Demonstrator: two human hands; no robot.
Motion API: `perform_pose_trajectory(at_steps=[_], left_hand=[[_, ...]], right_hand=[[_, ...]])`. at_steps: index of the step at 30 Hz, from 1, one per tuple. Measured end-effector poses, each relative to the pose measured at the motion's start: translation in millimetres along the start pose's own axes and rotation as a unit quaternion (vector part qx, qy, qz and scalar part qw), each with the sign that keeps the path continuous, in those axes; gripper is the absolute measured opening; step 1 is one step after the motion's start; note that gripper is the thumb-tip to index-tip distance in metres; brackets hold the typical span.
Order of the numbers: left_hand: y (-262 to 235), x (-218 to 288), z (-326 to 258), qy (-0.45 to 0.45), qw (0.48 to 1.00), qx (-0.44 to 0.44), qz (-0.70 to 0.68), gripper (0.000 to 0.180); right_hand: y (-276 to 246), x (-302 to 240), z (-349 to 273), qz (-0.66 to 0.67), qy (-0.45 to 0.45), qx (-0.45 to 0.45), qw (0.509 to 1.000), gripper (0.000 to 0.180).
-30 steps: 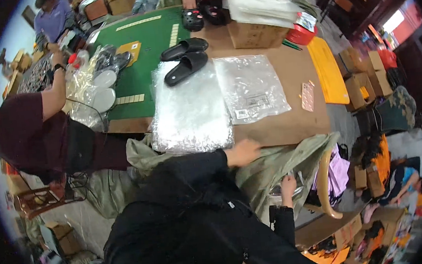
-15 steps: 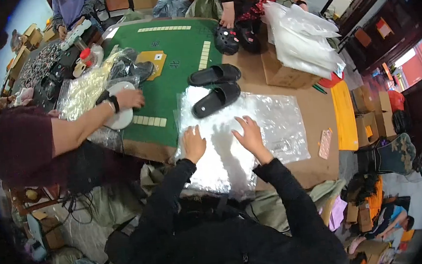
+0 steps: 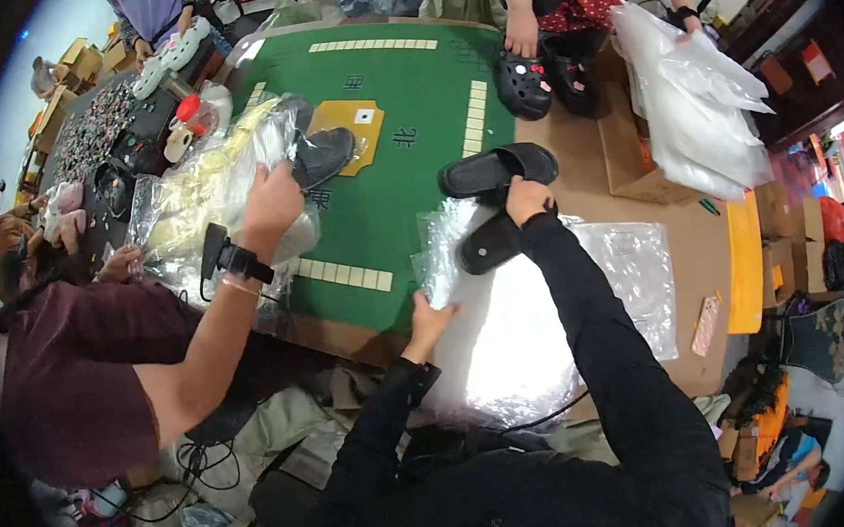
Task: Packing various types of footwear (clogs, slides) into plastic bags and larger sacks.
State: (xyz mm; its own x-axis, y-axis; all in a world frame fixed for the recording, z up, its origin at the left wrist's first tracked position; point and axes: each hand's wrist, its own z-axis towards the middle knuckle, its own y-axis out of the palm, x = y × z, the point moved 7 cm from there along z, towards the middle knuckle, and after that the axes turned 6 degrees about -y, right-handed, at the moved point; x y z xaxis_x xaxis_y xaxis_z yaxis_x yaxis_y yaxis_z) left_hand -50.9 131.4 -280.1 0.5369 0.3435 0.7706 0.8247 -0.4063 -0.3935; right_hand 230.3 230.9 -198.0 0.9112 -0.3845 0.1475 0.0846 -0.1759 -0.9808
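Note:
Two black slide sandals lie near the middle of the table, the far slide (image 3: 479, 174) and the near slide (image 3: 486, 248). My right hand (image 3: 531, 200) is closed at the near slide's strap end, its fingertips close to the far one. Part of the near slide is hidden by that hand and sleeve. Beneath the near slide spreads a stack of clear plastic bags (image 3: 495, 347), shining with glare. At the left edge of the bags rests my left hand (image 3: 427, 325), thumb and forefinger apart.
To the left, a co-worker's hand (image 3: 273, 201) handles bagged footwear. Across the table, another person's hand (image 3: 521, 31) holds a black clog (image 3: 525, 84). A cardboard box (image 3: 629, 160) topped with plastic bags stands at right, beyond a pink patterned phone-like object (image 3: 706, 325).
My right hand has moved forward from the bags onto the near slide. My left hand stays by the bags' left edge. The co-worker at left has reached farther onto the bagged footwear.

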Motion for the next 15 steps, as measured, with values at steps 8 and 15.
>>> perform_pose_trajectory(at_steps=[8, 15], left_hand=[[8.3, -3.9, 15.4, 0.070, 0.984, -0.129, -0.100, 0.024], [-23.5, 2.7, 51.6, 0.002, 0.983, -0.086, -0.163, 0.015]], right_hand=[[-35.6, 35.4, -16.9, 0.037, -0.116, 0.125, 0.985, 0.014], [-91.1, 71.5, -123.2, 0.120, -0.130, 0.226, 0.958, 0.033]])
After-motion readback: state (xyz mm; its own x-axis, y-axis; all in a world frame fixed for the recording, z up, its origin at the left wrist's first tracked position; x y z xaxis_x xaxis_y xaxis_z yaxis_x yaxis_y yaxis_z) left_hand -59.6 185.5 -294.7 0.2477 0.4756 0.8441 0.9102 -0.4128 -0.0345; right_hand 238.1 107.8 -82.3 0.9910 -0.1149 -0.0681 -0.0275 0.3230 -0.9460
